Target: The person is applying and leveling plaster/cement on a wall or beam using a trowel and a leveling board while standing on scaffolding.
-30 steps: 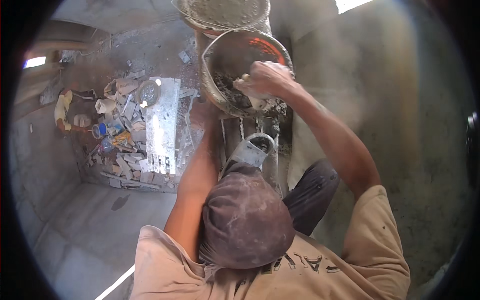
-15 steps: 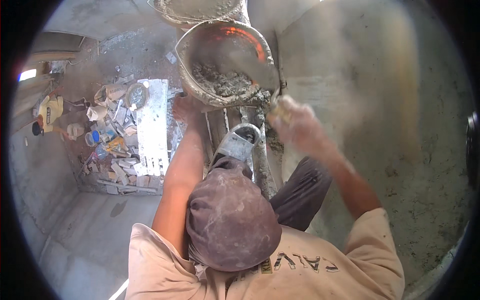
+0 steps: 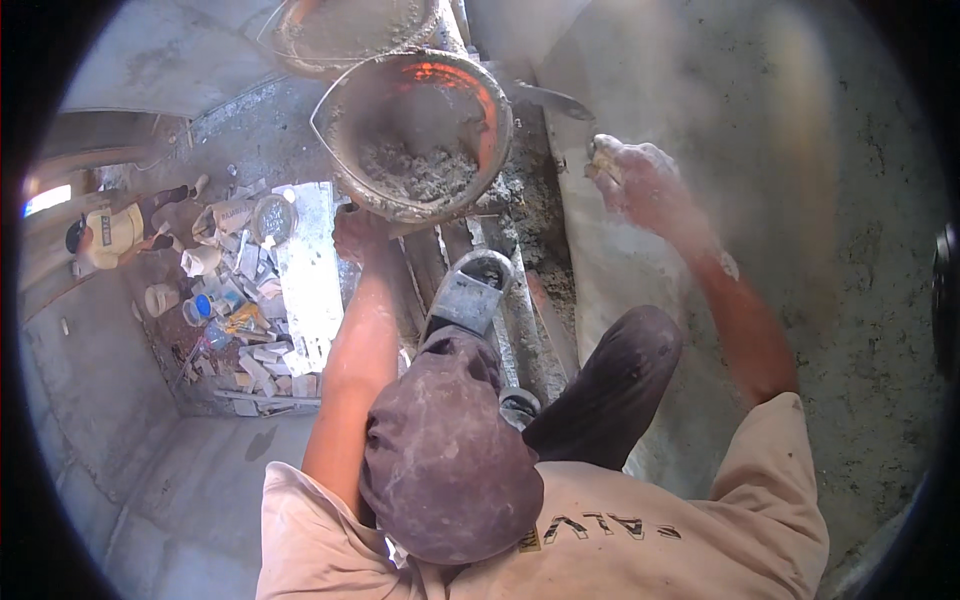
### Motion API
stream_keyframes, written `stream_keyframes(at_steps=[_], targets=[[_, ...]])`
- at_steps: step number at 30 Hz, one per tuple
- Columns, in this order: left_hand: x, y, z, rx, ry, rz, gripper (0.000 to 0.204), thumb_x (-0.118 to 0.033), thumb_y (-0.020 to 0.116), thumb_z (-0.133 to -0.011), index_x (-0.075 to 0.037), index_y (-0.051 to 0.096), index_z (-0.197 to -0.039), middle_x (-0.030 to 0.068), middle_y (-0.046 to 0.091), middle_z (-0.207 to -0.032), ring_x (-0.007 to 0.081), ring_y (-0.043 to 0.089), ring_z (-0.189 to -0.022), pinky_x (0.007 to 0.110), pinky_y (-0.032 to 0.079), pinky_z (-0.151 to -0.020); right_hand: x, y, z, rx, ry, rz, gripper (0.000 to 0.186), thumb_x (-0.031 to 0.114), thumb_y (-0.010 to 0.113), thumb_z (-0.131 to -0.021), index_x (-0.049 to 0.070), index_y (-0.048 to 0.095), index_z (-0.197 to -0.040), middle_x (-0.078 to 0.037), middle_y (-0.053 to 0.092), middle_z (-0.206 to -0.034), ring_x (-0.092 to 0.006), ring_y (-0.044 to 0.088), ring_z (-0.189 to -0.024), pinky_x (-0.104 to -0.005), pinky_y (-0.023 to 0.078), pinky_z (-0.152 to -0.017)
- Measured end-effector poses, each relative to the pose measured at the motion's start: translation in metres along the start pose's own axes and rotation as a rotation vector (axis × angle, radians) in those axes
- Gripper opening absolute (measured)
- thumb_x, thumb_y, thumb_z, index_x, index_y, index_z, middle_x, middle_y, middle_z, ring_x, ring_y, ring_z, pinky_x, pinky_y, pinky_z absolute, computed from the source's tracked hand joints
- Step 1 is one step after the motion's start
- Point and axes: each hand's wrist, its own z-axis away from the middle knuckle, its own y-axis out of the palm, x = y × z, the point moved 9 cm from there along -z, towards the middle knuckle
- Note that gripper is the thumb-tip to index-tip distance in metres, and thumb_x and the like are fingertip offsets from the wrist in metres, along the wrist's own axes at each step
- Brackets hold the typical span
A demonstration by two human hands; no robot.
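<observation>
My right hand (image 3: 637,182), dusted with pale mortar, is closed around the handle of a trowel. The trowel's blade (image 3: 557,101) is just right of the near bucket's rim, in front of the grey wall. That bucket (image 3: 330,158), orange inside and crusted outside, contains wet grey mortar (image 3: 425,172) and has a wire handle. Beside the bucket's lower left side is my left hand (image 3: 360,233), its fingers curled. What they grip is hidden.
Another mortar bucket (image 3: 300,58) stands beyond. Narrow planks (image 3: 425,265) lie under my sandalled foot (image 3: 468,292). The plastered wall (image 3: 740,240) rises at right. Below left are a pale board (image 3: 312,280), rubble (image 3: 265,365) and a person in a yellow shirt (image 3: 112,237).
My right hand has moved the trowel from over the near bucket out to its right. My left hand stays low by the bucket. The person at far left has shifted position.
</observation>
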Motion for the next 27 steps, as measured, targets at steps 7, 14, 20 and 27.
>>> stream_keyframes(at_steps=[7,14,20,27], targets=[[-0.002,-0.003,-0.001,0.027,-0.038,-0.02,0.041,-0.046,0.07,-0.078,-0.012,0.074,-0.101,0.0128,0.074,-0.103,0.0305,0.07,-0.097,0.042,0.054,-0.086,0.024,0.011,-0.005,-0.051,-0.476,0.127,0.025,0.021,0.061,-0.085,0.009,0.065,-0.106,-0.019,0.069,-0.085,-0.0356,0.068,-0.087,-0.0473,0.053,-0.077],[-0.003,-0.006,0.006,0.028,-0.074,-0.032,0.035,-0.044,0.069,-0.083,-0.016,0.075,-0.103,0.0115,0.075,-0.1,0.0316,0.072,-0.095,0.043,0.056,-0.08,0.019,0.008,-0.07,0.132,-0.324,0.079,0.017,0.022,0.063,-0.083,0.014,0.065,-0.098,-0.016,0.069,-0.081,-0.0388,0.066,-0.08,-0.0491,0.051,-0.072],[0.005,0.005,-0.005,0.019,-0.085,-0.054,0.036,-0.046,0.069,-0.083,-0.016,0.075,-0.102,0.0117,0.075,-0.101,0.0315,0.072,-0.095,0.043,0.056,-0.081,0.017,0.003,-0.078,0.207,0.044,0.064,0.023,0.025,0.065,-0.087,0.011,0.067,-0.105,-0.015,0.07,-0.087,-0.0375,0.067,-0.087,-0.0494,0.051,-0.078],[0.001,-0.015,-0.001,0.044,-0.081,0.028,0.042,-0.05,0.072,-0.08,-0.016,0.075,-0.106,0.0128,0.074,-0.102,0.0312,0.071,-0.098,0.043,0.055,-0.083,0.076,0.005,-0.078,0.209,-0.207,0.007,0.027,0.028,0.064,-0.088,0.012,0.067,-0.109,-0.018,0.07,-0.088,-0.0386,0.067,-0.086,-0.0501,0.051,-0.079]])
